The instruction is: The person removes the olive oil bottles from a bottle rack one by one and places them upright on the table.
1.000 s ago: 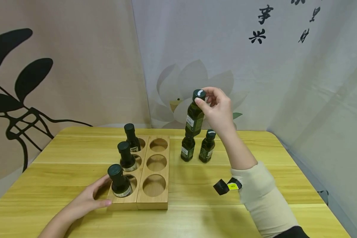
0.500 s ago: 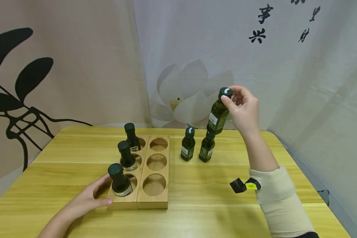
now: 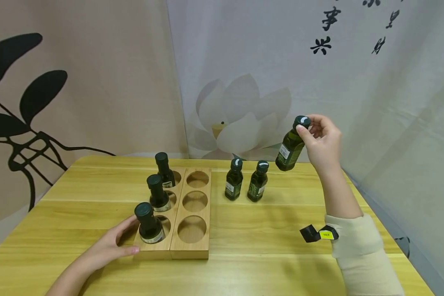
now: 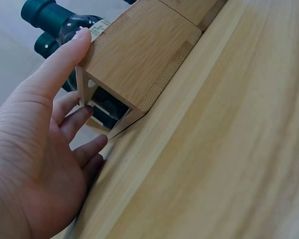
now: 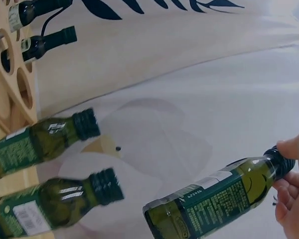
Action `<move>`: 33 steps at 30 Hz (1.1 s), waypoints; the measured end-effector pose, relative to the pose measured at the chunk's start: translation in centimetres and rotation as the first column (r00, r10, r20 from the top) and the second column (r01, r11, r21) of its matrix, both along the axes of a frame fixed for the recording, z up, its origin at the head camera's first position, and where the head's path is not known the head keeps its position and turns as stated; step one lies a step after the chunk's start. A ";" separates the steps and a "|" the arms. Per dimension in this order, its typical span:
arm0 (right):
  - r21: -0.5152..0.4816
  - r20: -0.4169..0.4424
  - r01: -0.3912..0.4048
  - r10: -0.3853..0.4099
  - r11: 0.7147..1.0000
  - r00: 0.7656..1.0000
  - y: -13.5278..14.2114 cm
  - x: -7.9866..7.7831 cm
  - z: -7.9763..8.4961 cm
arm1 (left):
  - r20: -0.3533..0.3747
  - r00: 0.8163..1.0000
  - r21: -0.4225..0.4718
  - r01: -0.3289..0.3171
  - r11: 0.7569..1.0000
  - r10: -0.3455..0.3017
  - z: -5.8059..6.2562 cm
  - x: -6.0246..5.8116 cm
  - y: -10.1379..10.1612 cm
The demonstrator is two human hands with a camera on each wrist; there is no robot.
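Observation:
High over the right part of the table, my right hand (image 3: pixel 323 142) pinches a small green olive oil bottle (image 3: pixel 291 146) by its dark cap, thumb in front. The bottle leans, its base pointing down and left. Two matching bottles stand on the table: a left one (image 3: pixel 234 181) and a right one (image 3: pixel 257 182). My left hand (image 4: pixel 50 144) rests at the near left corner of a wooden bottle rack (image 3: pixel 190 248), thumb on its front edge and loosely bent fingers along its open side. Three dark bottles with tall caps, the nearest (image 3: pixel 148 224) among them, occupy the rack's left column.
The rack's right column has three round holes, including a front hole (image 3: pixel 192 230), with no bottles in them. Behind the yellow wooden table (image 3: pixel 251 271) hangs a printed curtain (image 3: pixel 240 61). A black strap piece (image 3: pixel 318 233) sticks out from the right sleeve (image 3: pixel 362 250).
My right hand has carried its bottle rightward, from above the left standing bottle, past the right one, and slightly lower. The left hand and the rack have stayed put.

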State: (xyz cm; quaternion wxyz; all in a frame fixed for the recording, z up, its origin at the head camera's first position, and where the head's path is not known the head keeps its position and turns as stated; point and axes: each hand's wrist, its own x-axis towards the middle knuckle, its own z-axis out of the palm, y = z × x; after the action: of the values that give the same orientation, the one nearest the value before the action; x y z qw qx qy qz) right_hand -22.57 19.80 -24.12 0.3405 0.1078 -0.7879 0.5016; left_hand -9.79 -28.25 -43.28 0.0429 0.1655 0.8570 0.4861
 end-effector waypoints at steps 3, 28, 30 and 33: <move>0.009 0.014 0.014 -0.014 1.000 1.000 0.6 0.1 -0.7 | -0.005 1.000 -0.005 -0.003 1.000 0.003 0.0 0.0 0.1; 0.041 0.062 0.057 -0.059 0.998 0.996 1.8 -0.8 -8.9 | 0.016 1.000 -0.006 -0.009 1.000 0.009 0.0 0.1 0.0; 0.035 0.075 0.061 -0.063 0.998 0.995 1.8 -0.9 -9.4 | 0.011 1.000 -0.008 -0.008 1.000 0.008 0.0 0.1 0.0; 0.032 0.090 0.063 -0.066 0.997 0.994 1.7 -0.9 -10.1 | 0.001 1.000 -0.008 -0.007 1.000 0.007 0.0 0.0 0.0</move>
State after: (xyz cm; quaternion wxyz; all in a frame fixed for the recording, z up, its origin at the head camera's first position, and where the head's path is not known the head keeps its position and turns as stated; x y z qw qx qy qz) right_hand -23.50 21.50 -34.23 0.3189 0.0643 -0.8130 0.4830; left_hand -9.78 -28.26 -43.32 0.0424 0.1621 0.8596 0.4828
